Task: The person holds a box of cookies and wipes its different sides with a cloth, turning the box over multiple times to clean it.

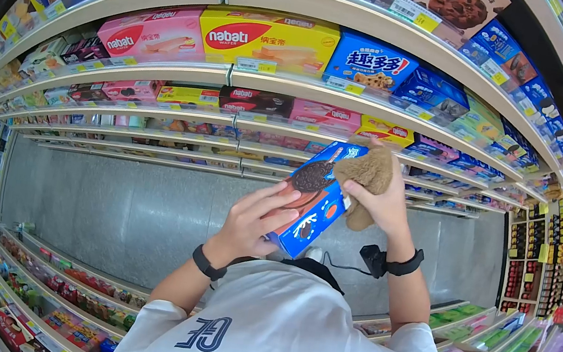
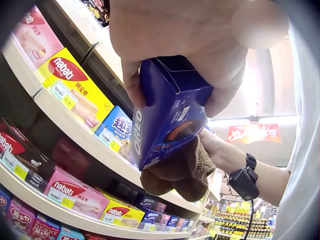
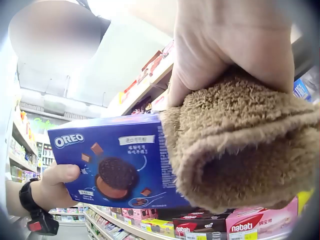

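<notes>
A blue Oreo box (image 1: 314, 200) is held tilted in front of the chest. My left hand (image 1: 253, 216) grips its lower left end, with fingers across the front and, in the left wrist view, fingers and thumb on either side of the box (image 2: 172, 110). My right hand (image 1: 384, 200) holds a folded brown cloth (image 1: 371, 168), thumb on top. The fluffy cloth (image 3: 235, 145) lies against the other end of the box (image 3: 115, 165) in the right wrist view and covers part of it.
Shelves of biscuit boxes rise in front, with a yellow Nabati box (image 1: 266, 41), a pink Nabati box (image 1: 153, 34) and a blue cookie box (image 1: 369, 61) behind price tags. More stocked shelves (image 1: 57, 288) stand behind the person. Grey floor (image 1: 130, 203) lies between them.
</notes>
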The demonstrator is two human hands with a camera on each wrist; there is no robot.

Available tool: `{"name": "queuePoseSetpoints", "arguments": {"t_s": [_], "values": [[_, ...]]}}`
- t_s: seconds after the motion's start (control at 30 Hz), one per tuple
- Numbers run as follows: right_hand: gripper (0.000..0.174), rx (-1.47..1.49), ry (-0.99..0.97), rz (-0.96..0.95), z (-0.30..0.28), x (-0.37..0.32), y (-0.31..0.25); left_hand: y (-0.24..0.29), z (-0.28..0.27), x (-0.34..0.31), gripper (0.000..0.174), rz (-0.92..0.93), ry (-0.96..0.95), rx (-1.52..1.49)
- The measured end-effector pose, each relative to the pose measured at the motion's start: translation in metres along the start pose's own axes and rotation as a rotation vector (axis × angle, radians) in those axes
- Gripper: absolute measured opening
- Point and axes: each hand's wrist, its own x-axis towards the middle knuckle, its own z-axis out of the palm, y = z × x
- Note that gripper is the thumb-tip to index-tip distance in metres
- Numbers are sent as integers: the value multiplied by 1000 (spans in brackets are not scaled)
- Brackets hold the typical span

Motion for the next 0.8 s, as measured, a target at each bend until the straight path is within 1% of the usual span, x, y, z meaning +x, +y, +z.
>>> {"name": "queuePoseSetpoints", "arguments": {"t_s": [0.07,0.1,0.13,0.2,0.23,0.27,0.33,0.37,0.43,0.47,0.53,0.57,0.6,0.67,0.7,0.73,0.8], "values": [[71,-217,96,-116,2,-2,3,-2,3,-1,55,1,-1,-4],[66,-251,120,-110,3,-4,-1,-2,4,0,55,-5,2,-6],[66,-252,120,-117,1,-1,5,-1,6,2,55,0,7,-3],[60,19,240,-6,-1,1,17,4,8,3,55,15,-46,10],[53,59,238,13,-6,1,16,6,12,3,54,5,-35,9],[53,61,240,11,-9,-1,16,7,15,4,54,9,-36,11],[49,-70,231,-10,-17,-4,16,8,20,9,55,27,-83,34],[49,-68,240,-14,-21,-5,15,10,22,12,55,49,-134,65],[46,-288,174,-61,-29,-11,15,11,31,15,56,60,-157,73],[46,-287,184,-62,-36,-13,21,11,36,18,57,70,-172,84],[46,-9,218,65,-51,-12,33,12,47,23,57,79,-183,57],[45,78,236,105,-62,-14,37,14,53,25,58,78,-194,29],[45,81,240,104,-73,-14,44,13,61,27,58,82,-197,30],[45,358,305,83,-98,-14,62,11,77,31,60,-33,-111,-181],[57,553,308,132,-109,-18,58,12,81,36,64,-44,-86,-264],[57,557,307,124,-120,-26,63,15,89,38,64,-38,-85,-258],[70,844,121,81,-144,-38,73,27,105,39,71,-298,41,-564]]}}
